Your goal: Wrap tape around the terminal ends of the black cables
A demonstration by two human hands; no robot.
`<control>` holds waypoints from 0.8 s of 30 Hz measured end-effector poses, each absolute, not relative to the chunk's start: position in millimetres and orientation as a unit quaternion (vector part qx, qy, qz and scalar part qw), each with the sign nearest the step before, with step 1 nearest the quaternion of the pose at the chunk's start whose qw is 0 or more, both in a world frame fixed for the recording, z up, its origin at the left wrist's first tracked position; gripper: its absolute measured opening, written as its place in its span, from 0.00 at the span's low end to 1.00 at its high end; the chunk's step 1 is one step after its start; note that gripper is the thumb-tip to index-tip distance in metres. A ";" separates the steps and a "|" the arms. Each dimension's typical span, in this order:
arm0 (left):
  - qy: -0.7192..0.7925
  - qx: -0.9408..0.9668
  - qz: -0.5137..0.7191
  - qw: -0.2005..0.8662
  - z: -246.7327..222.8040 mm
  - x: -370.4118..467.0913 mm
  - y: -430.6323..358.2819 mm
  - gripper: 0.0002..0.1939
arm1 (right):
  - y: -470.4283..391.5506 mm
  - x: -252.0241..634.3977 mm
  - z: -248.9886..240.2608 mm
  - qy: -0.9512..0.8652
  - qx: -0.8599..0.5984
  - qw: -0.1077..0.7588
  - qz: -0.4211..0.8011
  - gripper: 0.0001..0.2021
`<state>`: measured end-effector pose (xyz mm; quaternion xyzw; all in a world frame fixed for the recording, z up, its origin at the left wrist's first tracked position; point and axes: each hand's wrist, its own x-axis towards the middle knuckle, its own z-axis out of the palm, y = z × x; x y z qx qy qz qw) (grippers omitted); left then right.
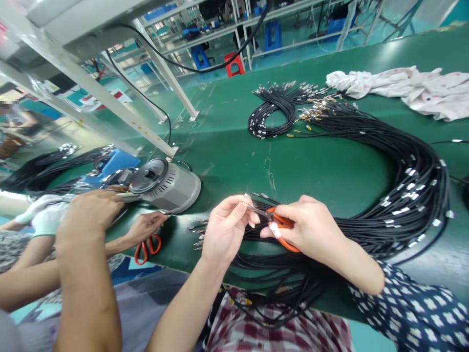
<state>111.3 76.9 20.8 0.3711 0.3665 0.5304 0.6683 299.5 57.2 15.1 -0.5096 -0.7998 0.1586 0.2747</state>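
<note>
My right hand [308, 222] grips a pair of orange-handled pliers [284, 237] with a white label on one handle. Their slim metal jaws point left, to the fingertips of my left hand [227, 225]. Thumb and index finger of that hand pinch a small cable end, mostly hidden by the fingers. Under and behind both hands runs a thick bundle of black cables [395, 215] with white tags, curving across the bench and hanging over its edge toward my lap. Several loose metal cable tips [198, 234] show left of my left hand.
A coiled cable bundle [273, 120] and a crumpled cloth [399, 88] lie farther back on the green bench [223, 146]. To the left, a co-worker's hands [91, 210] work beside a grey machine [172, 186], near red-handled scissors [148, 249]. White shelf legs [172, 78] stand behind.
</note>
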 end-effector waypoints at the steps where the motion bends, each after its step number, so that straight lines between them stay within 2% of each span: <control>1: 0.366 0.362 0.532 0.673 19.9 111.8 76.9 0.07 | 58.2 299.2 14.5 -0.801 -0.509 0.272 0.158 0.29; 9: 0.349 0.326 0.530 0.701 16.3 112.3 79.3 0.08 | 61.3 299.1 17.0 -0.783 -0.522 0.262 0.213 0.31; 24: 0.363 0.356 0.531 0.678 18.1 110.5 80.5 0.10 | 61.2 301.0 22.2 -0.798 -0.510 0.266 0.182 0.28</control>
